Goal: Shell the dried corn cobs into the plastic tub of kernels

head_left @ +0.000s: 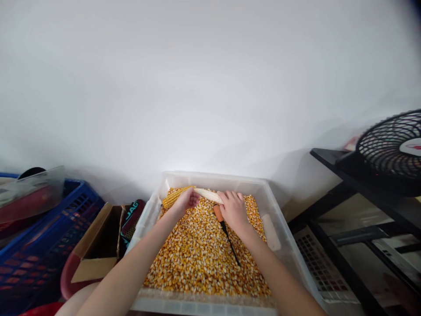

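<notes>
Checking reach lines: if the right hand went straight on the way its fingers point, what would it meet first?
Right hand already grips the half-shelled corn cob; beyond, probably the clear plastic tub's far wall, though depth is unclear.

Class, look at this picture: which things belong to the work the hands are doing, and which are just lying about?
In use:
left hand
right hand
half-stripped yellow corn cob
clear plastic tub of loose kernels
orange-handled tool

Lying about:
blue plastic crate
open cardboard box
black fan
black shelf

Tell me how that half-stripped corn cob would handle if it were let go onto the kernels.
The corn cob, gripped by the left hand and right hand, looks stiff, not floppy. Being round, it might roll, though the loose kernels would probably cradle it. The bare end looks rough, so likely not slippery.
</notes>
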`<state>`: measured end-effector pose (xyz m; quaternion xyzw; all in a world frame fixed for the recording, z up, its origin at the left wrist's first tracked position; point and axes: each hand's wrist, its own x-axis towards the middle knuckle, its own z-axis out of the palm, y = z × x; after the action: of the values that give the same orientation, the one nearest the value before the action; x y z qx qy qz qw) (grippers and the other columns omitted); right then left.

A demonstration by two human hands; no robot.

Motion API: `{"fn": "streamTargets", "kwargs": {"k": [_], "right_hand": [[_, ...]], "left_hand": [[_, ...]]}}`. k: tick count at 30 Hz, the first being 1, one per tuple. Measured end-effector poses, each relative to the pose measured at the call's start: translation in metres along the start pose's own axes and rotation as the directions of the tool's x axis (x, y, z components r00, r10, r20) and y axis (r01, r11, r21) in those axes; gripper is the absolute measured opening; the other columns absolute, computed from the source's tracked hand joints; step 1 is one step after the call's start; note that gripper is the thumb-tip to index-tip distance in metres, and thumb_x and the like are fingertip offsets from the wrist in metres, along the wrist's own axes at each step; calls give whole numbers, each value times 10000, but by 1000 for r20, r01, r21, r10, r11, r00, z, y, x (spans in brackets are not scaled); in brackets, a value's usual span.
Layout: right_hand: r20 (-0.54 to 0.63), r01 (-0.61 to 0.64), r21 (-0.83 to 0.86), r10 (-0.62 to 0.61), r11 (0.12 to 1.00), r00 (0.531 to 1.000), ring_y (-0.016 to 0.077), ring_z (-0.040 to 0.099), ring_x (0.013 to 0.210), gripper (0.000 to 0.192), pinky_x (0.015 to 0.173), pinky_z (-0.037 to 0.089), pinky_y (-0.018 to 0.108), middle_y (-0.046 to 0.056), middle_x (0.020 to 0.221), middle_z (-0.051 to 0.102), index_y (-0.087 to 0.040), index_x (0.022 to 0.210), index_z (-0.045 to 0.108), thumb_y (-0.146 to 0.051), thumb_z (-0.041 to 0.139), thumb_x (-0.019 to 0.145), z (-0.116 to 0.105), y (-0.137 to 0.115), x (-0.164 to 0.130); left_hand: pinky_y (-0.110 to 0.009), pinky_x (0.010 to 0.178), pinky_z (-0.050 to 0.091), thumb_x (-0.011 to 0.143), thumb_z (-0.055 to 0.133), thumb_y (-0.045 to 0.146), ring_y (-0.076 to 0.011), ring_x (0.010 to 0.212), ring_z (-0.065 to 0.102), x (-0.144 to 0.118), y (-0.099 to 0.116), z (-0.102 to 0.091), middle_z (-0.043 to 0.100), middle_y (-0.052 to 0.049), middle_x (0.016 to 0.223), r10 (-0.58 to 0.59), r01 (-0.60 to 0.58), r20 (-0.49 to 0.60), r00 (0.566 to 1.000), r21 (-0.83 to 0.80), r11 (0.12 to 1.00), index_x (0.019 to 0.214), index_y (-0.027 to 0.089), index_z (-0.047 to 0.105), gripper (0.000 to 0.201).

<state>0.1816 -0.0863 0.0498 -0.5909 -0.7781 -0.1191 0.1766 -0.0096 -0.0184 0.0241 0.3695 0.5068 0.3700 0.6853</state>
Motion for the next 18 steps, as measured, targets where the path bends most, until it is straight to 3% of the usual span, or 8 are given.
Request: {"fn": "streamTargets", "kwargs": {"k": [18], "right_hand": [[-9,10,-58,-11,998,1000,221,458,848,231,744,268,344,68,862,569,-205,1022,586,-168,558,795,-2,-11,-3]], "left_hand": [[-197,422,320,717,423,318,-92,381,429,2,-6,3,524,-17,462,-35,33,-103,994,-19,999,592,176,447,191]]}}
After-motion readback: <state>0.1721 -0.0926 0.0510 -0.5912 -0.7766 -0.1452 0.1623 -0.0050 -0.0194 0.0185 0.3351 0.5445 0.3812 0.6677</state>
